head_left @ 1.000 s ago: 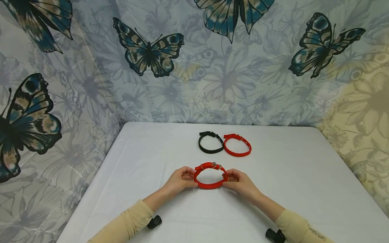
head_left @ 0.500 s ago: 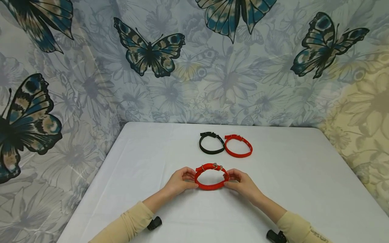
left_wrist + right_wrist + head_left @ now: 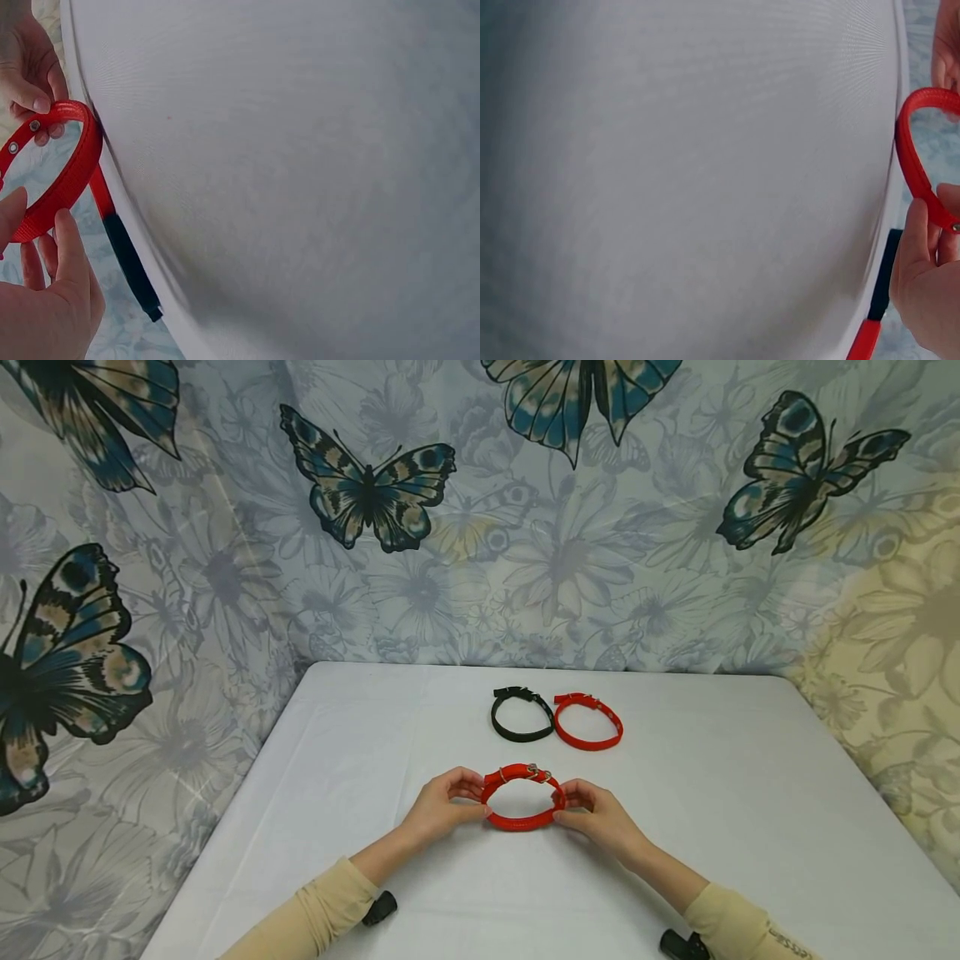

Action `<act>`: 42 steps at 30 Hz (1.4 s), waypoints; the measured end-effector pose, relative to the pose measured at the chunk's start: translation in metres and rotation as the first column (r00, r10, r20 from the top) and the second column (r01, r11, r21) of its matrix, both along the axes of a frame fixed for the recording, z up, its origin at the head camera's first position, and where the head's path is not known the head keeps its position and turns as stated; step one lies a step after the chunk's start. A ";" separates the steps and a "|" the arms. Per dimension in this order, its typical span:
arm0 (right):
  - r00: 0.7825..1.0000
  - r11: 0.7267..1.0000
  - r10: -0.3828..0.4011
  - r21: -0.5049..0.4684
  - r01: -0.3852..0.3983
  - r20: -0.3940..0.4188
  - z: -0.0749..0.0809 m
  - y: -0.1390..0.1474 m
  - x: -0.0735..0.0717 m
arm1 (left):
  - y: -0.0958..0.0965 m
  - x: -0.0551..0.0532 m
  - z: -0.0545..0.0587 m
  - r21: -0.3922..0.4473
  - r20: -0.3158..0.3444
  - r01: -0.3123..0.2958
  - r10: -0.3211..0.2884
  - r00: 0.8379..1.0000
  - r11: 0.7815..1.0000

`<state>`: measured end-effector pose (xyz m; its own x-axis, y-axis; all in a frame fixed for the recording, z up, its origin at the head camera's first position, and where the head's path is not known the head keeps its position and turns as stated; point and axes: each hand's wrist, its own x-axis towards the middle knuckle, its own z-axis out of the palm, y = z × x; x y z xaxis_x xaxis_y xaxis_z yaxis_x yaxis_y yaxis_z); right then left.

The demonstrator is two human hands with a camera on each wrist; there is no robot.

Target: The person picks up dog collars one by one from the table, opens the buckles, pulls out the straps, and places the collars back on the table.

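A red buckled pet collar point(image 3: 521, 823), closed into a loop, is between both hands in the head view. Its buckle and metal rings lie on the far side. My left hand point(image 3: 444, 803) pinches the loop's left side between thumb and fingers, and my right hand point(image 3: 600, 815) pinches the right side. In the left wrist view, metal eyelets show along the collar's strap point(image 3: 66, 184). The right wrist view catches only part of the band point(image 3: 910, 150), with my right hand's fingertips point(image 3: 916, 217) against it.
Farther back on the white table point(image 3: 720, 777) lie a black collar point(image 3: 521, 737) and a second red collar point(image 3: 588, 745), side by side. A butterfly-patterned cloth point(image 3: 420, 602) hangs behind the table. Black devices point(image 3: 380, 907) sit under the sleeves at both wrists.
My left hand has risen slightly on the collar's left side. The collar and right hand have barely shifted; both other collars stay put.
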<state>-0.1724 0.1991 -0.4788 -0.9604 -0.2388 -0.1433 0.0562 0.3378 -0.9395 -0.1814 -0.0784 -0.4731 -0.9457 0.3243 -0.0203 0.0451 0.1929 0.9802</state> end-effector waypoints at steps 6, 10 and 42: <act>1.000 1.000 0.007 -0.001 -0.007 -0.009 0.001 0.000 0.001 | 0.001 -0.001 -0.002 -0.002 -0.004 -0.003 0.003 1.000 1.000; 1.000 1.000 -0.003 0.027 0.003 -0.012 0.000 -0.001 0.000 | 0.000 -0.001 -0.003 -0.007 0.003 -0.004 0.004 1.000 1.000; 0.994 0.998 0.015 0.058 -0.008 -0.105 0.015 0.003 -0.004 | -0.002 -0.001 0.001 -0.098 -0.087 0.034 -0.042 0.995 0.995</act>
